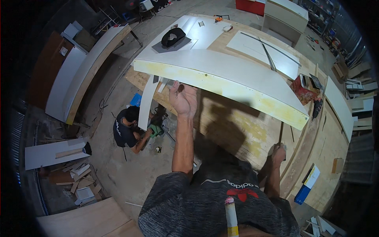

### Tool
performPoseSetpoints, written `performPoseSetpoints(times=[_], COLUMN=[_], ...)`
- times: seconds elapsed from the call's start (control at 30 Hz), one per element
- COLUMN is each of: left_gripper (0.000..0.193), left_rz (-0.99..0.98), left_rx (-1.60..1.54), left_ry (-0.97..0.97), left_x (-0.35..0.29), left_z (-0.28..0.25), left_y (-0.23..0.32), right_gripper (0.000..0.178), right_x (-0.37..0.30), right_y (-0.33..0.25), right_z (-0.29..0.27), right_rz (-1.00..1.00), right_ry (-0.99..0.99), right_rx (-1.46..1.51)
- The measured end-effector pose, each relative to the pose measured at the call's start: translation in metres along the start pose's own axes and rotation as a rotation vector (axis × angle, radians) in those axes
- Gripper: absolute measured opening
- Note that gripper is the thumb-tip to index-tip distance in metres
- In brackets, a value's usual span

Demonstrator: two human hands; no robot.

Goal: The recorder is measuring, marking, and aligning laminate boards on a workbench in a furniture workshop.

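Note:
A long white panel point(221, 69) lies across the workbench point(233, 138), its near edge point(221, 85) smeared with yellow, apparently glue. Under the left part of that edge, my left hand point(184, 99) is raised palm up and grips the panel; its fingertips are hidden beneath it. My right hand point(279, 154) is low over the right side of the bench, fingers closed around something dark and thin that I cannot make out. Left of my left hand, a narrow curved white strip point(147, 100) hangs down past the bench.
A co-worker point(128, 126) crouches on the floor at left beside a green power tool point(156, 130). On the bench are a black cap point(173, 36), a red container point(304, 89), a drill point(317, 107) and a blue-and-white tool point(307, 184). Wood scraps point(83, 183) lie at lower left.

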State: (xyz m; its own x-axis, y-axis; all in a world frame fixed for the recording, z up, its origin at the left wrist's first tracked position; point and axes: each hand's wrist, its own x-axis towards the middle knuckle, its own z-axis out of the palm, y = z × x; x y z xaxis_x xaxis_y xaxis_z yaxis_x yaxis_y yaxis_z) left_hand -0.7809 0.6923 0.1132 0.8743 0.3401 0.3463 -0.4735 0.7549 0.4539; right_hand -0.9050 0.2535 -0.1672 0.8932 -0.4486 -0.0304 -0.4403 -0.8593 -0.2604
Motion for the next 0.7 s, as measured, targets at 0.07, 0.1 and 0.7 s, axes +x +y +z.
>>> performPoseSetpoints(times=[0.07, 0.1, 0.7], left_gripper=[0.049, 0.049, 0.062], left_rz=[0.0, 0.014, -0.525], left_rx=[0.014, 0.03, 0.195], left_ry=[0.015, 0.016, 0.635], left_x=[-0.003, -0.005, -0.165], left_z=[-0.005, -0.005, -0.164], left_y=[0.002, 0.003, 0.002], right_gripper=[0.03, 0.029, 0.036], right_x=[-0.001, 0.001, -0.049], right_y=[0.006, 0.008, 0.001], right_z=[-0.006, -0.011, -0.179], right_rz=[0.138, 0.267, 0.259], right_ry=[0.014, 0.04, 0.222], right_rx=[0.08, 0.174, 1.014])
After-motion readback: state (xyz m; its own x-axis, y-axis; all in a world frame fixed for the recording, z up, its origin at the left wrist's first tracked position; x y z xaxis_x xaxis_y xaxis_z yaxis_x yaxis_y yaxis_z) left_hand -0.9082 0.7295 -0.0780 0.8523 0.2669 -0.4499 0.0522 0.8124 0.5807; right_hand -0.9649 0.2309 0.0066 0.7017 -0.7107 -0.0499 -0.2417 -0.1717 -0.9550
